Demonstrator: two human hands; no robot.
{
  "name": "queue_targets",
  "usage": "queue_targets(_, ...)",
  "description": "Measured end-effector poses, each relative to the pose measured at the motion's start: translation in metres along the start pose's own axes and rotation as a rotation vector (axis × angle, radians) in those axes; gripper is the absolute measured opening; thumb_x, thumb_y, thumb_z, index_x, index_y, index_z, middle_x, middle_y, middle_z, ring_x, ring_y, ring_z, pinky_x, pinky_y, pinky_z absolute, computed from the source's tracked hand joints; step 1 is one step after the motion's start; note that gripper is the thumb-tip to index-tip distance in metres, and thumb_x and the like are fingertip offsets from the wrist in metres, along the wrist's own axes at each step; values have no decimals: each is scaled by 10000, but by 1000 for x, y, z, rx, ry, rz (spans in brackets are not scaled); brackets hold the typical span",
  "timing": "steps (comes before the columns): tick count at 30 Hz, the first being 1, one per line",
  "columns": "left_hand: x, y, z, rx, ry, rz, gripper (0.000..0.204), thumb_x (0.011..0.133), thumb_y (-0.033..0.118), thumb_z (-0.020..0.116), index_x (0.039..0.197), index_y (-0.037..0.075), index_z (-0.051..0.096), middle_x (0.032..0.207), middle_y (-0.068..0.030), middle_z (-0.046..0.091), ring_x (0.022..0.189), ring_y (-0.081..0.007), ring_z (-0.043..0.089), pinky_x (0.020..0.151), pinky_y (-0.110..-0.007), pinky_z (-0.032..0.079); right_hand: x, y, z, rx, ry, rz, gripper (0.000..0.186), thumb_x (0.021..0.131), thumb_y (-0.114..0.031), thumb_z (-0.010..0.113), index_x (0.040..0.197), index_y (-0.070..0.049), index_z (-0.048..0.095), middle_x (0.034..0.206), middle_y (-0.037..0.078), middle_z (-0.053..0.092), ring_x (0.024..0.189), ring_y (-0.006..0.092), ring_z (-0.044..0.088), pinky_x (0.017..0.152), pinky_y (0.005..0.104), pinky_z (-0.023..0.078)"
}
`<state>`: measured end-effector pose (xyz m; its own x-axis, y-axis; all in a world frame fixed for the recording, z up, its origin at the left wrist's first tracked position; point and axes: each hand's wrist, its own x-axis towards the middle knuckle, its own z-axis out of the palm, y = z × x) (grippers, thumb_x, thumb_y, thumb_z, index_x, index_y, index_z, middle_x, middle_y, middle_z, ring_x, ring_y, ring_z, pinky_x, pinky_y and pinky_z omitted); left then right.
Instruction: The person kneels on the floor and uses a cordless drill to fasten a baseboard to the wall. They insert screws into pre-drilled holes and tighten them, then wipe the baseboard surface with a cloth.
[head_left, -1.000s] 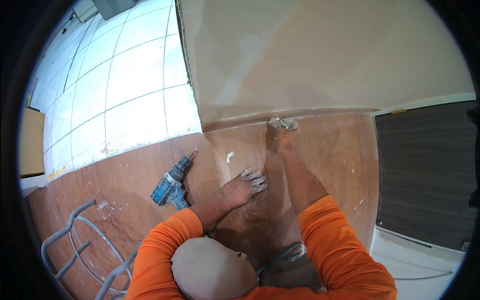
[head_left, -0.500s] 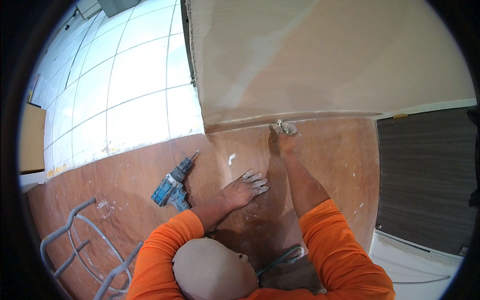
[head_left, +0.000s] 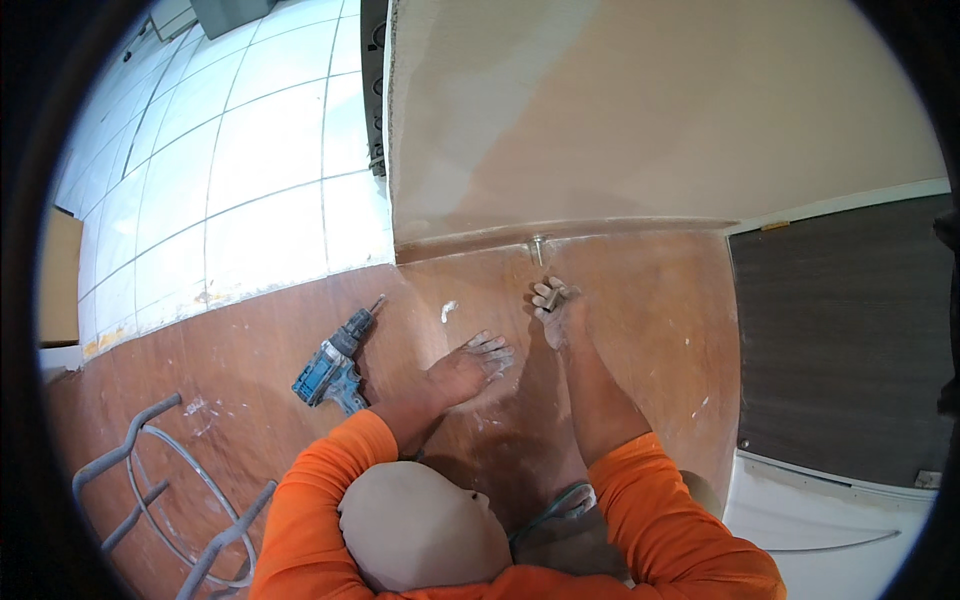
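My left hand (head_left: 472,368) lies flat on the reddish-brown wooden floor (head_left: 640,310), its dusty fingers spread and nothing in them. My right hand (head_left: 556,312) is just above the floor near the wall, palm turned up and fingers curled around a small greyish-tan piece (head_left: 553,296) whose kind I cannot make out. Just beyond it, a small shiny metal fitting (head_left: 538,250) stands at the foot of the beige wall (head_left: 640,120). Left of my left hand lies a blue and grey cordless drill (head_left: 336,362) on its side, with a bit in its chuck.
White tiles (head_left: 265,190) meet the wooden floor at the upper left. A grey tubular metal frame (head_left: 135,440) stands at the lower left. At the right is a dark wood-grain panel (head_left: 840,350), with a white surface (head_left: 800,510) below it. A cardboard-coloured box (head_left: 60,280) sits far left.
My right hand has drawn back from the wall base and turned palm up, uncovering the metal fitting. My left hand stays flat on the floor. The whole view has shifted slightly.
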<state>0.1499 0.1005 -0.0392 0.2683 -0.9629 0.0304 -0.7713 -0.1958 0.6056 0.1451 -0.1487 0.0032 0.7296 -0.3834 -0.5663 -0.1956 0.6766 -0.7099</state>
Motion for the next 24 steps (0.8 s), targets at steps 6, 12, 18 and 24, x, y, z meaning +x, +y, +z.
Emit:
queue_targets(6, -2, -2, -11, 141, 107, 17, 355, 995, 323, 569, 1255, 105, 674, 1520, -109, 497, 1457, -283, 391, 1253, -486, 213, -6, -3, -5, -145, -11, -94, 325, 1006, -46, 474, 1320, -17, 554, 1082, 98, 695, 954, 213, 686, 849, 345, 585)
queue_targets(12, -14, -24, -37, 132, 159, -25, 324, 995, 340, 578, 1183, 112, 712, 1501, -102, 524, 1436, -284, 427, 1251, -505, 216, 21, -3, -13, -517, 34, -168, 398, 937, 57, 519, 1331, 10, 546, 1054, 67, 703, 862, 160, 676, 748, 288, 584)
queue_targets(18, -19, -29, -39, 110, 218, -41, 322, 988, 344, 601, 1163, 105, 726, 1454, -77, 577, 1411, -271, 459, 1247, -494, 230, 46, 6, -9, -534, 119, -263, 334, 914, 80, 505, 1214, 35, 644, 955, 54, 718, 794, 142, 680, 694, 274, 575)
queue_targets(24, -18, -28, -41, 102, 195, -73, 322, 990, 346, 596, 1166, 110, 726, 1462, -66, 570, 1422, -259, 445, 1251, -475, 225, 61, 2, -19, -662, 73, -277, 200, 916, 12, 652, 1115, 0, 665, 990, 57, 727, 852, 101, 661, 738, 253, 546)
